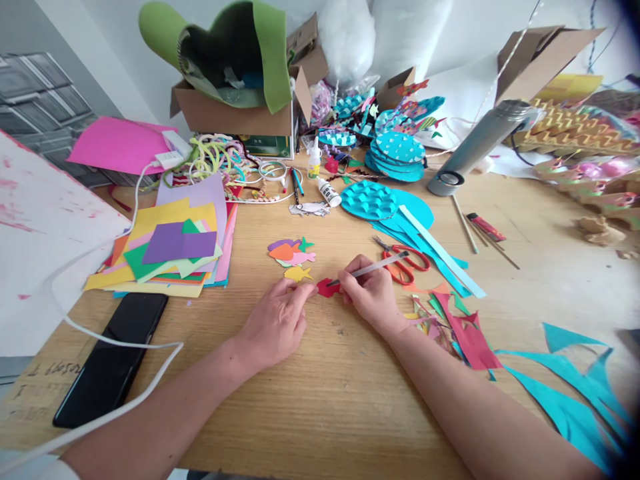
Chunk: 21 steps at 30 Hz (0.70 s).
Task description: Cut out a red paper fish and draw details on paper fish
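Note:
My right hand [373, 290] is closed round a pen [375, 265] with a pale, clear barrel. Its tip rests on a small red paper fish [327, 288] lying on the table. The fingertips of my left hand [277, 317] are closed together on the fish's left end. Just above lies a yellow paper fish [299, 273]. Beyond it is a small pile with an orange paper fish [281, 252], a pink one [303, 258], a purple piece and a green piece [305, 245]. Red-handled scissors [404, 263] lie slightly open behind my right hand.
Coloured paper sheets [180, 243] and a black phone [113, 360] lie left, a white cable [120, 343] crossing the phone. Paper scraps [473, 340] spread right. Glue bottles [329, 192], blue discs [370, 200], a steel flask [475, 150] and a cardboard box [235, 123] stand behind.

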Available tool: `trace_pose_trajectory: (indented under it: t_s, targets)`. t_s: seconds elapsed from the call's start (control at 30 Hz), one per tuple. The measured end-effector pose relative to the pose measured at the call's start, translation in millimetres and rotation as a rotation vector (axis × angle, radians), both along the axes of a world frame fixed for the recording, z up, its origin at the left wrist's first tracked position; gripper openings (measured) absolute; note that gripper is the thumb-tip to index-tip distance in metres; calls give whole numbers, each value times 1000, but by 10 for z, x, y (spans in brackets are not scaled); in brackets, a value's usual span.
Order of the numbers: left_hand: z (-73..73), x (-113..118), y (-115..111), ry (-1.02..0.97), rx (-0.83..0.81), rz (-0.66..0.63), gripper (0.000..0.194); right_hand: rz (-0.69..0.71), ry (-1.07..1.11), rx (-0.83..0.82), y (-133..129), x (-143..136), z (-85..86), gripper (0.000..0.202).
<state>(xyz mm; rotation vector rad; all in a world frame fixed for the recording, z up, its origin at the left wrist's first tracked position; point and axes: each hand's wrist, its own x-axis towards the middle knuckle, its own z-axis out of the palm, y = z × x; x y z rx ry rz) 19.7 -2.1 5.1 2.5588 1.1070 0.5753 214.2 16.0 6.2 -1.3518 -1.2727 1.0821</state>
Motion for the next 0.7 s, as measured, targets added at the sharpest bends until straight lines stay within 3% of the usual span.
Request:
trace_pose_trajectory:
  t_s: [0.1,0.27,0.5,0.7]
  targets:
    - [2,2,-3,-3,-9,-2,51,-70,60,54,-2,9,16,22]
    - [-12,-6,-11,-33,-10,-2,53,-14,-1,55,18,17,-24,25]
    - [44,-54,12,-268,85,72,54,-14,-34,17,32,18,-59,26]
    - [18,-69,17,-223,90,69,47,-26,-17,0,35,2,-38,26]
